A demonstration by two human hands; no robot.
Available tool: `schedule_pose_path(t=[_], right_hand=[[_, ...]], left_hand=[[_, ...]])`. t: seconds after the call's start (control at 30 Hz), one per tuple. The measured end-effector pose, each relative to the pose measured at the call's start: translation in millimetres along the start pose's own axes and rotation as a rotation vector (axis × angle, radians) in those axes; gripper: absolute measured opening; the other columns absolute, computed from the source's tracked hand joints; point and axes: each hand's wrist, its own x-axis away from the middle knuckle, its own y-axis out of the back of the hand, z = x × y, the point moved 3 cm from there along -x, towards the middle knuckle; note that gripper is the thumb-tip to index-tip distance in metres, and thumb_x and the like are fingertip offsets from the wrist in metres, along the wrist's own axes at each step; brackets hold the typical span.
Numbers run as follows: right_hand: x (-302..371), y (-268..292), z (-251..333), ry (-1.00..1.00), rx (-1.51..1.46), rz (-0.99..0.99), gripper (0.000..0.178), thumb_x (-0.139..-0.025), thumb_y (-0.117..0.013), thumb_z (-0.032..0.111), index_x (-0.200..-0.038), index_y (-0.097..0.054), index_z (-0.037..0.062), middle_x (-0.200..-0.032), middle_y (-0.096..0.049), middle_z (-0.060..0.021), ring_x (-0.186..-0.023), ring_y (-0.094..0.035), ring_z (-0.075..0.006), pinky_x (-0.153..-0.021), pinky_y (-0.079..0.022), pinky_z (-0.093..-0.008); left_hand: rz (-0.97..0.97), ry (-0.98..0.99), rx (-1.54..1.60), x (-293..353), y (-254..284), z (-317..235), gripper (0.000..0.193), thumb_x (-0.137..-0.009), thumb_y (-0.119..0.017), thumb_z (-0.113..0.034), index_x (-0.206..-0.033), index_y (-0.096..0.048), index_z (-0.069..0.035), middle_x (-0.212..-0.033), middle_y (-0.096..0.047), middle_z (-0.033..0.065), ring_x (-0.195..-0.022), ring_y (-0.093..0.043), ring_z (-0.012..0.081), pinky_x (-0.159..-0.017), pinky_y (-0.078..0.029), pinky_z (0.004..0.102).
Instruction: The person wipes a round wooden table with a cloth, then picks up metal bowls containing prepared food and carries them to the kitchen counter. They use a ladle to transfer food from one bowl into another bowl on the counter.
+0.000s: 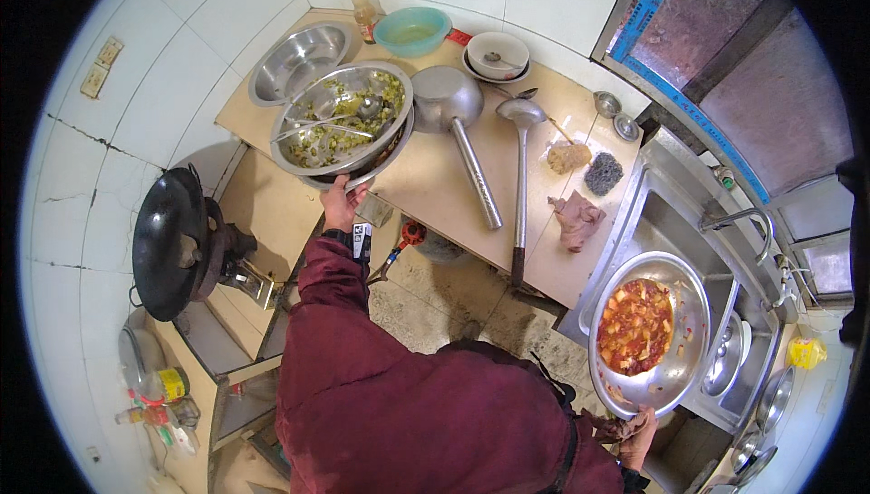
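Note:
My left hand [341,204] is closed on the near rim of a stack of metal basins at the counter's left end. The upper basin [288,145] holds chopped green vegetables, with a ladle and other utensil handles resting in it. On my right, my right hand [637,440] grips the near rim of a wide metal bowl [696,331], a brownish cloth [616,427] showing beside the fingers. Orange-yellow chunks in red sauce [636,326] lie inside this bowl, which is held tilted over the near edge of the sink [645,231].
A saucepan [446,100] and a long-handled ladle [521,159] lie on the counter [412,181], near a scouring pad [603,174] and a crumpled cloth [576,220]. A turquoise basin [412,33] and white bowl [497,57] stand behind. At left, a black wok [168,240] tilts on a burner.

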Motion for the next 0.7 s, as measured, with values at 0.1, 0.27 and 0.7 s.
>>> schedule_pose_path(t=[0.1,0.27,0.7], right_hand=[[5.8,-5.7,0.9,-0.006,0.067,0.091,0.028,-0.087,-0.053,0.021,-0.063,-0.041,0.0137,-0.045,-0.033,0.0043,-0.032,-0.033,-0.0090,-0.031,-0.027,-0.0250],[3.2,-18.7,-12.0,-0.180,0.007,0.063,0.019,-0.087,-0.056,0.024,-0.075,-0.049,0.0109,-0.048,-0.033,0.0050,-0.035,-0.033,-0.0082,-0.032,-0.028,-0.0242],[-37.2,-31.3,-1.5,-0.014,0.040,0.185,0.014,-0.080,-0.058,0.011,-0.087,-0.054,0.0004,-0.061,-0.052,-0.0018,-0.047,-0.050,-0.0113,-0.043,-0.041,-0.0247]], left_hand=[[-0.167,-0.101,-0.205,1.5,12.9,-7.1,0.044,-0.076,-0.066,-0.006,-0.114,-0.044,-0.008,-0.095,-0.056,0.0103,-0.072,-0.058,0.0193,-0.047,-0.051,0.0323],[-0.206,-0.614,-0.501,-21.6,36.6,-42.8,0.100,-0.059,-0.076,-0.002,-0.138,-0.016,0.009,-0.140,-0.027,0.0255,-0.130,-0.029,0.0335,-0.111,-0.020,0.0392],[-0.338,-1.103,-1.355,88.7,-18.2,-86.6,0.097,-0.069,-0.079,-0.015,-0.137,-0.016,0.012,-0.143,-0.016,0.0333,-0.127,-0.036,0.0424,-0.101,-0.037,0.0426]])
